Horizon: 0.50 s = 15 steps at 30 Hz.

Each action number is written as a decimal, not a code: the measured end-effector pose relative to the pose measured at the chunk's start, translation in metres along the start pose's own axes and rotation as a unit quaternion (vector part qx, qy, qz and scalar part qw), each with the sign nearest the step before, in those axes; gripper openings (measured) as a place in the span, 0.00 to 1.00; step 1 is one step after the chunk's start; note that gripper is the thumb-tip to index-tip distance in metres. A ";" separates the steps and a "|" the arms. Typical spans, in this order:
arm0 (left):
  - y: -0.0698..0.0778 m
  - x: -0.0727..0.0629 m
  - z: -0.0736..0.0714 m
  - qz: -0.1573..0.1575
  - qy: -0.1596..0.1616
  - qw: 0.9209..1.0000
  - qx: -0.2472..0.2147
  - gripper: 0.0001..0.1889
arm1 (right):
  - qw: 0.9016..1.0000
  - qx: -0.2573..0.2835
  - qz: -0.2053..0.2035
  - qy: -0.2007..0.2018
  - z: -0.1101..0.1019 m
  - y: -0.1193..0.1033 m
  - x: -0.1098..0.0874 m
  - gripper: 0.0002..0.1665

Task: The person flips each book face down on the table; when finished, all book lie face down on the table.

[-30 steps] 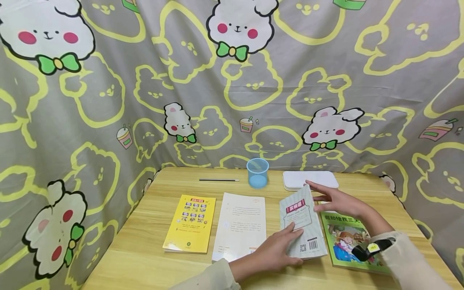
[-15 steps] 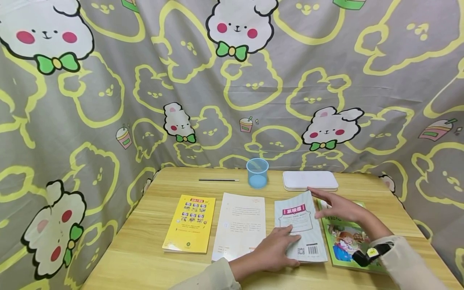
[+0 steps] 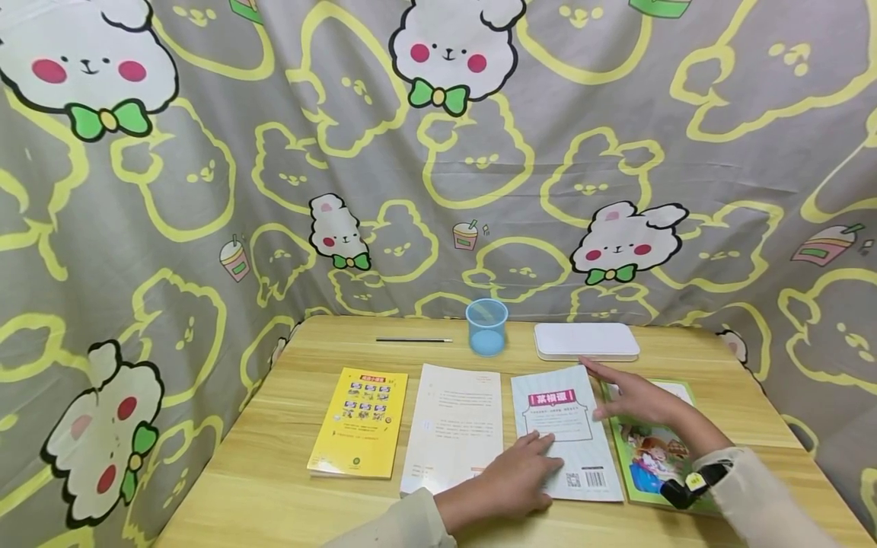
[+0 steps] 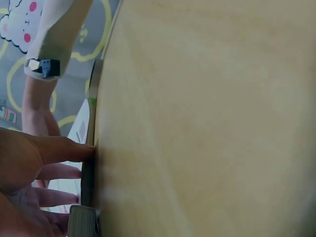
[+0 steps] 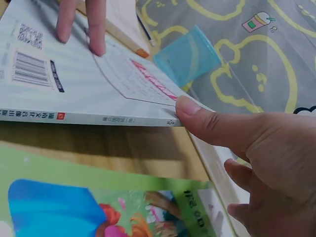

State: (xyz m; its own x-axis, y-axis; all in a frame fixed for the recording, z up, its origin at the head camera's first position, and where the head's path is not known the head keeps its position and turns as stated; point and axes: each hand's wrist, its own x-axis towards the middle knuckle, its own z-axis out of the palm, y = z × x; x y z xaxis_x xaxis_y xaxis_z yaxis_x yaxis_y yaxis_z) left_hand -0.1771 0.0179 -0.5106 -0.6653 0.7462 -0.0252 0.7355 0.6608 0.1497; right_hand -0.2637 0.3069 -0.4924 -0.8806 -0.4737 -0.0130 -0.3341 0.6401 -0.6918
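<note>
A pale blue book lies back cover up on the wooden table. My left hand rests on its lower left part with the fingers spread over the cover. In the left wrist view, the thumb of that hand touches the book's near edge. My right hand is at the book's upper right corner. Its thumb touches the spine end in the right wrist view, while the index finger is mostly hidden there. Just right of the blue book lies a green picture book, partly covered by the right arm.
A white-covered book and a yellow book lie in a row to the left. Behind them are a thin dark pencil-like stick, a translucent blue cup and a flat white case. A patterned curtain hangs behind the table.
The blue book was tilted up on its right side and has come down flat, shifting slightly left. My right hand lowered with it; my left hand slid slightly left and down.
</note>
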 end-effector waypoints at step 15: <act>-0.009 -0.002 -0.004 0.012 -0.045 0.998 -0.036 0.33 | 0.999 -0.020 0.033 -0.007 0.015 0.013 -0.004 0.56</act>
State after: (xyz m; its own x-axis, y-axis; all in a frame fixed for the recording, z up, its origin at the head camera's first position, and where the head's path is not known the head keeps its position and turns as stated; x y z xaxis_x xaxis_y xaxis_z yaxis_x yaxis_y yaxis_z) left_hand -0.1825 0.0100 -0.5080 -0.6317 0.7676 -0.1082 0.7374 0.6380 0.2217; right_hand -0.2595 0.3081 -0.5115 -0.8965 -0.4377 -0.0680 -0.2884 0.6933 -0.6605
